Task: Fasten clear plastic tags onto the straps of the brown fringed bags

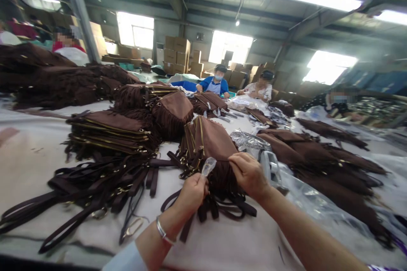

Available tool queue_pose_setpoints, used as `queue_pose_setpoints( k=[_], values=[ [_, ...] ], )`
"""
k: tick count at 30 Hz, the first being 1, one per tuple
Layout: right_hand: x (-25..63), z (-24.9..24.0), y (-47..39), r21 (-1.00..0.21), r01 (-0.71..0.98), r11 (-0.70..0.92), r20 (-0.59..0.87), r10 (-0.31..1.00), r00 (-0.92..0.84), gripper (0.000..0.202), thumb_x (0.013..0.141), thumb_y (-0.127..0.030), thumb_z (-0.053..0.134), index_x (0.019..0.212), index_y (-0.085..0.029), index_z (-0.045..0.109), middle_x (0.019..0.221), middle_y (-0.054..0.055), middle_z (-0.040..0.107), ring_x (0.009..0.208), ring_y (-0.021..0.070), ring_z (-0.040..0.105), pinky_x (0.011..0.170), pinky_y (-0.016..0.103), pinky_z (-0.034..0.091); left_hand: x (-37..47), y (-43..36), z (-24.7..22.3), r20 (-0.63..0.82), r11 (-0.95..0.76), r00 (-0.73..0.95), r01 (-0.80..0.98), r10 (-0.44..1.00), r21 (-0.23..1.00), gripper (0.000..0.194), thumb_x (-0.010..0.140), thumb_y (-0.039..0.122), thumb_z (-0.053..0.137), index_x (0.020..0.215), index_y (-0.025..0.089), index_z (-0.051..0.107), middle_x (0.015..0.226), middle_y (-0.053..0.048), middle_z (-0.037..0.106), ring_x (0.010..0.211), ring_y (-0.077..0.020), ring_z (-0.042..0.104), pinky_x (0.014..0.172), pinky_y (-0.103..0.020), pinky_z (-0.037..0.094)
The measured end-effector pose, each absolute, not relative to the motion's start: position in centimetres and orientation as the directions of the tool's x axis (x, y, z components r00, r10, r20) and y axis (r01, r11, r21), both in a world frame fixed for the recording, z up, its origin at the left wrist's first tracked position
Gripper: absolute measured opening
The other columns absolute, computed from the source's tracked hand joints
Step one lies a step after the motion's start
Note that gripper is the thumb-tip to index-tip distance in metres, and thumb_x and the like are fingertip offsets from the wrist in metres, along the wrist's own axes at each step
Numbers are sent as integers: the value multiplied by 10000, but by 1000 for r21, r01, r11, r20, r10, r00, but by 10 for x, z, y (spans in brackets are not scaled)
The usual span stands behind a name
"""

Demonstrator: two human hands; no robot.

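Observation:
My left hand [192,194], with a silver bangle on its wrist, is closed on a small clear plastic bag [209,165] that sticks up from the fingers. My right hand [249,174] pinches the edge of a brown fringed bag [218,137] at the front of an upright row of zipped bags. Below both hands, dark straps [233,209] hang onto the table. To the left, a stack of brown bags [110,133] shows gold zips, and a tangle of straps with metal rings [104,186] lies in front of it.
More brown bags [305,148] lie on the right beside clear plastic sheeting [321,207]. A white tape dispenser [270,165] stands by my right hand. Piles of brown bags [57,78] cover the far left. Co-workers sit across the table, one in a blue top [208,82].

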State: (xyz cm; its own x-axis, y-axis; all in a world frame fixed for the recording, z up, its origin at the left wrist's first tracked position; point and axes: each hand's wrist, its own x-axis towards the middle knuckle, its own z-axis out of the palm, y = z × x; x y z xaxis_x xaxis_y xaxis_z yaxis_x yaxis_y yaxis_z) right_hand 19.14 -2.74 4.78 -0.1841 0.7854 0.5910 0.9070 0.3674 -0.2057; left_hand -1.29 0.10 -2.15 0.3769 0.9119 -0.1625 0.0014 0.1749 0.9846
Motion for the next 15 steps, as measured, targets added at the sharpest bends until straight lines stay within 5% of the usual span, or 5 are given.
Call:
queue_pose_setpoints(
  k=[3, 6, 10, 15],
  values=[
    [261, 44, -53, -539, 842, 23, 556, 760, 335, 208, 872, -316, 541, 978, -186, 664, 983, 94, 667, 925, 231, 577, 869, 362, 424, -12, 1, -22, -210, 256, 421, -53, 882, 965, 382, 805, 568, 515, 743, 191, 504, 530, 61, 454, 378, -60, 306, 358, -190, 239],
    [322, 34, -77, -789, 478, -387, 178, 600, 780, 253, 806, -371, 572, 912, -162, 670, 915, 91, 679, 846, 222, 584, 761, 329, 438, -12, 3, -25, -213, 295, 465, -110, 859, 949, 412, 775, 590, 565, 790, 179, 532, 570, 58, 466, 413, -56, 343, 386, -183, 293],
    [350, 7, -88, -814, 250, -524, -98, 548, 831, 268, 742, -403, 585, 650, -156, 632, 627, 36, 631, 589, 162, 538, 566, 283, 400, -12, 3, -25, -248, 371, 506, -158, 826, 915, 428, 735, 581, 630, 843, 174, 553, 624, 47, 494, 455, -62, 381, 416, -186, 321],
    [346, -13, -78, -843, 85, -531, -236, 507, 829, 174, 654, -338, 592, 602, -172, 584, 566, -6, 577, 508, 117, 467, 514, 248, 365, -13, 2, -18, -292, 442, 504, -208, 813, 873, 430, 682, 521, 687, 899, 173, 561, 626, 54, 484, 456, -68, 389, 432, -200, 334]
  ],
)
